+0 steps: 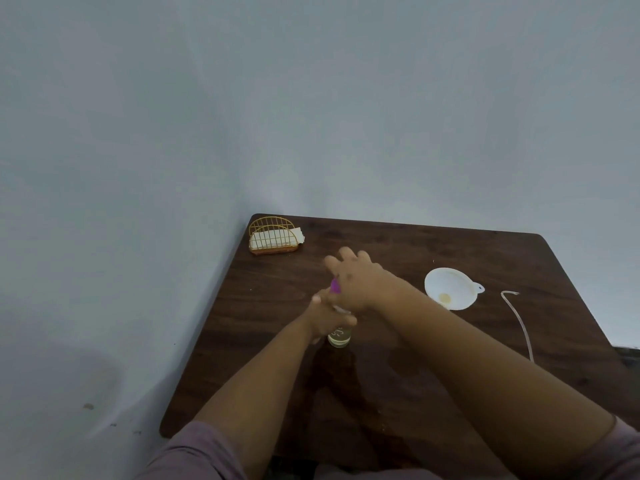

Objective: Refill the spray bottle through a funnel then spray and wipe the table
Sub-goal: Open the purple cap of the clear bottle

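bare table (398, 393) near edge, funnel (450, 288) and tube (519, 323) right, napkin holder (273, 236) far-left corner

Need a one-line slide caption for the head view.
Left hand grips the spray bottle; right hand works its purple top; funnel lies aside.

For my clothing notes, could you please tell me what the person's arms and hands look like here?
Both forearms are bare. The left hand and right hand wear no gloves, and no rings or watch show, though the picture is soft. At the bottom edge, a dusty mauve left sleeve is pushed up above the elbow, and the matching right sleeve ends in a snug cuff.
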{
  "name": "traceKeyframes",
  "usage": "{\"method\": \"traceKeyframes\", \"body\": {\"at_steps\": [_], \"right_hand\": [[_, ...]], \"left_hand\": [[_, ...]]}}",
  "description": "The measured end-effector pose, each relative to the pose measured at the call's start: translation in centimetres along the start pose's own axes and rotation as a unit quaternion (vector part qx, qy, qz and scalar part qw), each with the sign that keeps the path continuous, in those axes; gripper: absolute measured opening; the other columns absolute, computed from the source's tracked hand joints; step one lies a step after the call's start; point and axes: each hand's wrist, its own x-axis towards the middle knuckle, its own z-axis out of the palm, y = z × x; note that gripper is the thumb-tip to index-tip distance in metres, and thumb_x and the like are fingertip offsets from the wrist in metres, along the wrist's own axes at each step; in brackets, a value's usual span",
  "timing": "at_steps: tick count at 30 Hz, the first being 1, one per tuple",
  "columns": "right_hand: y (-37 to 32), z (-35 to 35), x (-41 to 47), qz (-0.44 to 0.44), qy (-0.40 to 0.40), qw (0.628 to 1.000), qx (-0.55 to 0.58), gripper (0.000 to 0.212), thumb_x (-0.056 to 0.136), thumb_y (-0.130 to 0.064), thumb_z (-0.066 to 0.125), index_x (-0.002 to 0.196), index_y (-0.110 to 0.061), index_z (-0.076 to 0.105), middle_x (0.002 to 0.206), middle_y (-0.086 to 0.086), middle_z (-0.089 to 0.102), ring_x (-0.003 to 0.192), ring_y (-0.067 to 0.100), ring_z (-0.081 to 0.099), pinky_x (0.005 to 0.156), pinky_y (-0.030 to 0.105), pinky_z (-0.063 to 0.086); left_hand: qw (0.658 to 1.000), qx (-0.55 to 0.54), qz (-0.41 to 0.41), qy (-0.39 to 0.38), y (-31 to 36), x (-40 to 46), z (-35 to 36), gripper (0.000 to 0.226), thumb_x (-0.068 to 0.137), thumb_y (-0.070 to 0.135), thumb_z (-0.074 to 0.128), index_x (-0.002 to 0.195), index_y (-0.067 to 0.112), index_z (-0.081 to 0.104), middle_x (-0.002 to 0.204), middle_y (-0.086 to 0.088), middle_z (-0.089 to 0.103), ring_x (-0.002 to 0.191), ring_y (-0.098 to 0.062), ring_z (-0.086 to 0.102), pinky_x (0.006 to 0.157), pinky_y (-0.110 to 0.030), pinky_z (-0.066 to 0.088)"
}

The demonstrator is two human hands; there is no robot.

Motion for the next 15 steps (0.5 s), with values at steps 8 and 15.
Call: {"method": "traceKeyframes", "body": {"at_steps": [8, 15], "right_hand": [[-0.8, -0.2, 0.2, -0.024, -0.051, 0.998, -0.039, 0.050, 0.084, -0.016, 0.062, 0.128, -0.026, 0.039, 0.124, 0.007, 0.041, 0.113, 0.028, 0.041, 0.094, 0.042, 0.044], [-1.2, 1.0, 0.0, 0.114, 0.033, 0.992, 0.045, 0.049, 0.093, -0.053, 0.048, 0.119, -0.013, 0.051, 0.114, 0.007, 0.056, 0.101, 0.024, 0.055, 0.074, 0.033, 0.043]], "left_hand": [[1.000, 0.010, 0.000, 0.000, 0.0, -0.1, 0.0, 0.055, 0.070, -0.016, 0.067, 0.119, 0.007, 0.061, 0.109, -0.005, 0.067, 0.096, -0.008, 0.065, 0.073, -0.016, 0.053], [0.999, 0.031, 0.002, 0.009, 0.2, -0.1, 0.3, 0.045, 0.070, -0.017, 0.066, 0.106, 0.010, 0.061, 0.095, -0.002, 0.066, 0.082, 0.001, 0.064, 0.072, -0.018, 0.053]]}}
